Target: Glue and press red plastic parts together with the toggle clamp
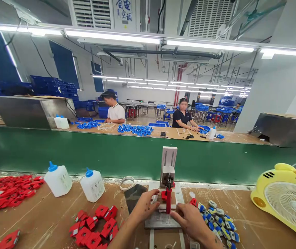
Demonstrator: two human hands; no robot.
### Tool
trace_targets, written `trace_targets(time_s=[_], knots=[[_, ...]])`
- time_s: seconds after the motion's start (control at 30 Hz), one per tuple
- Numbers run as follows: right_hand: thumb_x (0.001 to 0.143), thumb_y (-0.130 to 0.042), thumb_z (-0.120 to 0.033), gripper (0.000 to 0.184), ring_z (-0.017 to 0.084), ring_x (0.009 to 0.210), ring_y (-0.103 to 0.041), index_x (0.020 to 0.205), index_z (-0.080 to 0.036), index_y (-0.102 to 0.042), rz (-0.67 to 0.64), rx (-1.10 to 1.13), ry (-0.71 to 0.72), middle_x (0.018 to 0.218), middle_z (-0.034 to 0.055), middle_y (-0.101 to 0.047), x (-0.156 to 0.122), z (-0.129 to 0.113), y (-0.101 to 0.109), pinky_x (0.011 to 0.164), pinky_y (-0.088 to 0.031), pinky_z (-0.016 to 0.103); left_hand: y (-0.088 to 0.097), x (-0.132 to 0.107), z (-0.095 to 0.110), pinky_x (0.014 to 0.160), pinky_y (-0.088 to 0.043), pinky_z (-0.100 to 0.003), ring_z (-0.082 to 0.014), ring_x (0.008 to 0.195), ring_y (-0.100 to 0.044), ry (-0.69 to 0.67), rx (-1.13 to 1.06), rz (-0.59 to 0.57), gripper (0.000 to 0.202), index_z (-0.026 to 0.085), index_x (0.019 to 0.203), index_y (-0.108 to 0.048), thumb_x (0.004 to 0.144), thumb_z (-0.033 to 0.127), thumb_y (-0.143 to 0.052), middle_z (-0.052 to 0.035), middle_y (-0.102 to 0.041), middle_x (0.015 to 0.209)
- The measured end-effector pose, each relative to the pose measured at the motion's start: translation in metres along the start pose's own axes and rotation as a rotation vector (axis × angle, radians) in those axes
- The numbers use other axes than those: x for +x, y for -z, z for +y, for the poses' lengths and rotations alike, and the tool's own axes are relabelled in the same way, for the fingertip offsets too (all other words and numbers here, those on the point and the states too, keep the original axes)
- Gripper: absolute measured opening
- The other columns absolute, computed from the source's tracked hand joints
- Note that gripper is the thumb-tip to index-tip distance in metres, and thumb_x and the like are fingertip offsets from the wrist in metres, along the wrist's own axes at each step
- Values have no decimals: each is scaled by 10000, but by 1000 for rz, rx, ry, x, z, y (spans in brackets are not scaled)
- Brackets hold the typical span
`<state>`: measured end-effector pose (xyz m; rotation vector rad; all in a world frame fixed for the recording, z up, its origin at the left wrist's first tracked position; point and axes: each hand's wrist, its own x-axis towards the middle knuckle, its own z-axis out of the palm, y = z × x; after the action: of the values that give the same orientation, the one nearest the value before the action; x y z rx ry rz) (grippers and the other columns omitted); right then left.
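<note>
My left hand (145, 206) rests on the left side of a small metal press jig (168, 173), its fingers touching a red plastic part (164, 195) on the jig's base plate (160, 221). My right hand (191, 219) lies on the right of the base plate, thumb and fingers beside the upright red handle (168, 202). Whether either hand grips anything is unclear. Loose red parts (96, 228) lie left of the jig. Small blue-and-white pieces (219, 221) lie to its right.
Two white bottles with blue caps (58, 180) (93, 185) stand at the bench's back, by a tape roll (126, 182). More red parts (8, 192) are piled far left. A yellow fan (288, 200) sits right. Beyond a green conveyor (111, 152), two people work.
</note>
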<state>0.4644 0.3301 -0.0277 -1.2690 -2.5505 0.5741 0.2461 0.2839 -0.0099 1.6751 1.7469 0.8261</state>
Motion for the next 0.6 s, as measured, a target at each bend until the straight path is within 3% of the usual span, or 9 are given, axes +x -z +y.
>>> trace_targets(time_s=[0.07, 0.1, 0.17, 0.27, 0.4, 0.53, 0.6], knots=[[941, -546, -376, 371, 256, 721, -725, 651, -195, -691, -22, -49, -29, 706, 102, -762, -8, 21, 8, 654, -448, 303, 18, -20, 1, 983, -455, -515, -395, 1129, -634, 38, 131, 21, 321, 125, 1021, -710, 741, 153, -554, -208, -735, 1143], [931, -548, -329, 339, 272, 767, -729, 663, -189, -702, -27, -72, -40, 743, 120, -770, -10, 31, 10, 689, -462, 320, 27, -32, 2, 971, -448, -534, -410, 1109, -630, 62, 216, 5, 283, 129, 968, -717, 746, 151, -542, -215, -735, 1107], [886, -567, -225, 199, 333, 1015, -706, 862, -159, -753, -24, -103, -41, 1010, 184, -782, -9, 44, 11, 838, -477, 379, 39, -56, 2, 937, -465, -513, -399, 1074, -638, 118, 435, -97, 267, 153, 911, -723, 738, 130, -521, -197, -736, 1064], [870, -551, -169, 321, 372, 1267, -577, 1145, -127, -710, -25, -92, -1, 1330, 221, -663, -3, 51, 8, 998, -429, 449, 42, -86, -7, 945, -478, -502, -405, 1134, -626, 167, 708, -251, 383, 160, 987, -738, 659, 101, -550, -194, -718, 1165], [930, -477, -216, 282, 310, 1056, -673, 1042, -178, -733, -55, -35, 37, 1083, 143, -753, -7, 45, 1, 923, -458, 400, 34, -102, -23, 1028, -435, -550, -453, 1274, -553, 170, 737, -239, 614, 138, 1145, -725, 555, 37, -586, -257, -578, 1422], [957, -439, -343, 330, 282, 962, -670, 955, -200, -737, -29, 191, 40, 954, 117, -749, -31, 43, -5, 890, -464, 383, 32, -93, -24, 1021, -460, -529, -387, 1246, -605, 255, 752, -248, 520, 149, 1123, -734, 746, -40, -429, -247, -637, 1338], [959, -441, -420, 359, 270, 921, -670, 947, -218, -738, -31, 347, 25, 938, 103, -749, -48, 42, -11, 860, -484, 368, 33, -89, -23, 997, -491, -500, -358, 1204, -635, 235, 727, -191, 484, 173, 1026, -750, 771, -50, -403, -217, -660, 1306]])
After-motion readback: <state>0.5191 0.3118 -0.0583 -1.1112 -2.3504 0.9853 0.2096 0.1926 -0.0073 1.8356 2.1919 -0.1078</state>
